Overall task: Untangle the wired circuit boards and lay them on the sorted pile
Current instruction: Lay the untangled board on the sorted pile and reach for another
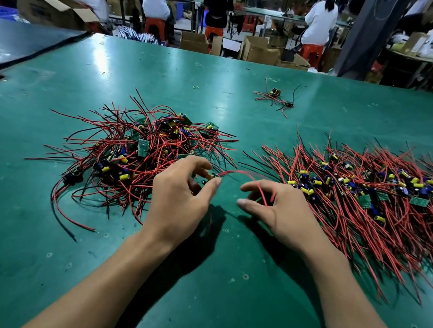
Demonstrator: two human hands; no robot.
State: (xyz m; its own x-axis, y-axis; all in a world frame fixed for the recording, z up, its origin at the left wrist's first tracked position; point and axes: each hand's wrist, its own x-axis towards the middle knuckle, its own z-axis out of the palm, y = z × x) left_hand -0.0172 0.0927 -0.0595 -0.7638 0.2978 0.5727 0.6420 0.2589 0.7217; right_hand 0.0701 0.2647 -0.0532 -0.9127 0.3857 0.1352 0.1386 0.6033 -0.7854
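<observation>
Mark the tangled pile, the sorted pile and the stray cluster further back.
tangled pile (143, 148): head view, green board near its middle.
sorted pile (346, 182): head view, capacitors at its middle.
stray cluster (275, 92): head view, its small board.

Worktop (31, 249): uniform green-teal with pale scuffs.
Tangled pile (141, 153): red and black wires, green boards, yellow and blue cylindrical components.
Sorted pile (370, 207): mostly red wires, a few black; green boards, yellow and blue components.
Far cluster (273, 98): red and black wires.
Held board (210, 176): yellow component.
Lead wire (239, 172): red.
Stools (155, 26): red-orange.
Cartons (259, 51): brown.
</observation>
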